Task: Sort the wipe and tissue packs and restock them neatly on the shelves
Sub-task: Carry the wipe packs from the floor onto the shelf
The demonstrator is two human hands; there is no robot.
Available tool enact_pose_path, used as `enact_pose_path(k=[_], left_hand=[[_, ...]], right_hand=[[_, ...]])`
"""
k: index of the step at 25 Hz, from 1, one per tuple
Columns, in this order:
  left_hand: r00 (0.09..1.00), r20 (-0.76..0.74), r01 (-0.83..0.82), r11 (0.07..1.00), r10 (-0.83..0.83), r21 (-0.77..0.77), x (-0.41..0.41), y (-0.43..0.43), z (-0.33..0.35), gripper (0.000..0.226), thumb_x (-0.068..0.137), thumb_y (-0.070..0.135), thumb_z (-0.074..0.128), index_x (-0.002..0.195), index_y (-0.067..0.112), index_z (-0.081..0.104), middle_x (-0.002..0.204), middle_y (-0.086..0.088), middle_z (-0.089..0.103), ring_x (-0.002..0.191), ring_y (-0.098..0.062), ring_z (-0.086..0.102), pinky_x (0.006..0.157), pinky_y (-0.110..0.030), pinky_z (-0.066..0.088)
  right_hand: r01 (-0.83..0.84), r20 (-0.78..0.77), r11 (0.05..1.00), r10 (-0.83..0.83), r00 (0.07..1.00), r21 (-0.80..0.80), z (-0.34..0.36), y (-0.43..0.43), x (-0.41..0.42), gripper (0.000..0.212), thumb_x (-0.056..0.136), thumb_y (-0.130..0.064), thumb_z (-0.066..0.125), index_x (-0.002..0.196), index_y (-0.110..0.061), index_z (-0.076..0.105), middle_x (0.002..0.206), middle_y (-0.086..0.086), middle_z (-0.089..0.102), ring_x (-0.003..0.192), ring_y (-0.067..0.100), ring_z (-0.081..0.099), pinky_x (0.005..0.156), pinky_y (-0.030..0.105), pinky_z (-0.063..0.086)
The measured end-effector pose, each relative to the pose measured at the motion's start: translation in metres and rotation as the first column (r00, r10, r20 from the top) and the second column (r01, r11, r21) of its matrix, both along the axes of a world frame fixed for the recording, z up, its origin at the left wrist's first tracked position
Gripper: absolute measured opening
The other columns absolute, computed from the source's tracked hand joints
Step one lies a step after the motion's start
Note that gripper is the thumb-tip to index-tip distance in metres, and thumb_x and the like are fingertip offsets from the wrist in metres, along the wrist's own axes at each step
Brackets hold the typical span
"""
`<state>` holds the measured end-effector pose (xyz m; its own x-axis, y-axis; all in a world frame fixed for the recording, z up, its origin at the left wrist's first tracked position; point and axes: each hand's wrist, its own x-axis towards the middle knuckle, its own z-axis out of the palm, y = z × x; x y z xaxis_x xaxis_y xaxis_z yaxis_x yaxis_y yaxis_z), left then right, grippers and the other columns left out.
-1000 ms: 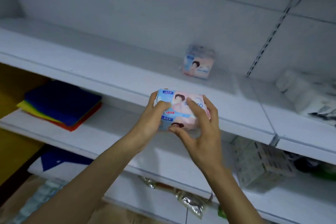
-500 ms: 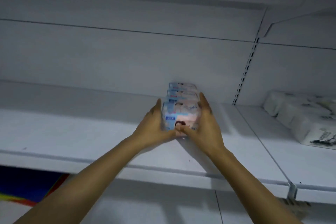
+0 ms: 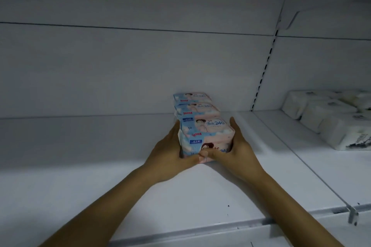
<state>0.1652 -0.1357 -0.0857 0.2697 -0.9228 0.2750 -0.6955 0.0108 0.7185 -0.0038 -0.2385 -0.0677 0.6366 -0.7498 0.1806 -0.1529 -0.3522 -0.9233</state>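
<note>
A pink and blue pack stands on the white shelf at the front of a short row. Two more packs of the same kind stand behind it, reaching back to the rear wall. My left hand grips the front pack's left side, with its thumb across the lower front. On the pack's right side my right hand grips it too, and its thumb meets the left thumb at the bottom front.
White wrapped tissue packs lie in a row on the neighbouring shelf section at the right. A slotted upright divides the two sections. A metal bracket sticks out at the shelf's front edge.
A second ago both hands held the pack in the air before the shelf edge. They have carried it up and in, and it now stands in front of the packs at the back.
</note>
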Motion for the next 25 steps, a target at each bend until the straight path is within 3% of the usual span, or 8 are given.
enact_pose_path(k=[4, 9, 12, 15, 18, 21, 23, 25], left_hand=[[0.999, 0.018, -0.029, 0.998, 0.028, 0.049, 0.001, -0.006, 0.002, 0.093, 0.074, 0.056, 0.068, 0.149, 0.032, 0.018, 0.140, 0.009, 0.048, 0.120, -0.015, 0.054, 0.096, -0.036, 0.052], [0.987, -0.161, -0.016, 0.998, 0.025, 0.054, 0.002, -0.006, -0.001, 0.097, 0.060, 0.062, 0.070, 0.144, 0.044, 0.024, 0.136, 0.017, 0.050, 0.121, -0.011, 0.054, 0.097, -0.039, 0.052], [0.948, -0.305, 0.118, 0.990, -0.088, 0.080, 0.001, -0.009, 0.006, 0.100, 0.061, 0.053, 0.082, 0.144, 0.040, 0.029, 0.137, 0.014, 0.053, 0.125, -0.012, 0.053, 0.102, -0.043, 0.047], [0.825, -0.540, 0.249, 0.965, -0.167, 0.082, 0.004, 0.001, 0.026, 0.084, 0.073, 0.037, 0.078, 0.143, 0.034, 0.033, 0.142, 0.006, 0.051, 0.129, -0.014, 0.050, 0.107, -0.040, 0.042], [0.700, -0.699, -0.179, 0.983, 0.146, 0.025, 0.008, -0.003, 0.042, 0.062, 0.092, 0.061, 0.043, 0.147, 0.035, 0.030, 0.155, 0.006, 0.030, 0.140, -0.011, 0.032, 0.118, -0.040, 0.022], [0.430, -0.896, -0.379, 0.923, 0.111, -0.068, 0.007, -0.027, 0.050, 0.076, 0.092, 0.068, 0.029, 0.153, 0.024, 0.016, 0.160, 0.002, 0.018, 0.145, -0.015, 0.023, 0.118, -0.040, 0.019], [0.310, -0.949, -0.341, 0.938, 0.051, -0.061, -0.001, -0.045, 0.057, 0.079, 0.091, 0.070, 0.029, 0.150, 0.018, 0.027, 0.152, -0.003, 0.036, 0.135, -0.022, 0.043, 0.107, -0.044, 0.039], [0.267, -0.964, -0.312, 0.947, 0.012, -0.075, -0.011, -0.058, 0.065, 0.070, 0.095, 0.064, 0.025, 0.117, 0.012, 0.068, 0.110, -0.008, 0.071, 0.093, -0.023, 0.070, 0.074, -0.036, 0.059]], right_hand=[[-0.025, 0.004, 1.000, 0.025, 1.000, -0.018, -0.003, -0.001, 0.001, 0.067, 0.064, -0.020, 0.085, 0.118, -0.031, 0.047, 0.104, -0.022, 0.063, 0.086, -0.016, 0.061, 0.065, 0.005, 0.048], [-0.022, -0.020, 0.997, 0.020, 1.000, -0.079, -0.004, 0.000, 0.001, 0.070, 0.063, -0.040, 0.083, 0.120, -0.031, 0.046, 0.104, -0.028, 0.060, 0.089, -0.010, 0.061, 0.069, 0.008, 0.050], [-0.047, -0.023, 0.994, 0.045, 0.999, -0.100, -0.002, -0.002, -0.001, 0.064, 0.066, -0.041, 0.083, 0.116, -0.035, 0.043, 0.103, -0.031, 0.056, 0.091, -0.008, 0.059, 0.071, 0.006, 0.048], [-0.121, 0.020, 0.991, 0.123, 0.992, -0.063, 0.001, -0.004, -0.004, 0.060, 0.072, -0.034, 0.083, 0.118, -0.037, 0.044, 0.112, -0.022, 0.061, 0.100, -0.002, 0.062, 0.084, 0.015, 0.052], [-0.156, 0.029, 0.986, 0.159, 0.987, -0.065, 0.001, -0.003, -0.007, 0.062, 0.074, -0.033, 0.081, 0.119, -0.041, 0.040, 0.112, -0.026, 0.061, 0.098, -0.004, 0.063, 0.085, 0.020, 0.054], [-0.134, 0.058, 0.988, 0.139, 0.989, -0.074, 0.000, 0.000, -0.008, 0.061, 0.074, -0.031, 0.081, 0.114, -0.046, 0.038, 0.109, -0.030, 0.058, 0.095, -0.004, 0.062, 0.077, 0.015, 0.053], [-0.124, 0.075, 0.989, 0.130, 0.989, -0.080, 0.000, 0.001, -0.007, 0.061, 0.074, -0.024, 0.081, 0.110, -0.048, 0.039, 0.105, -0.031, 0.058, 0.090, -0.011, 0.062, 0.072, 0.011, 0.051], [-0.145, 0.098, 0.988, 0.149, 0.984, -0.049, -0.002, -0.001, -0.006, 0.061, 0.075, -0.012, 0.080, 0.110, -0.042, 0.040, 0.103, -0.030, 0.058, 0.086, -0.017, 0.061, 0.068, 0.007, 0.049]])
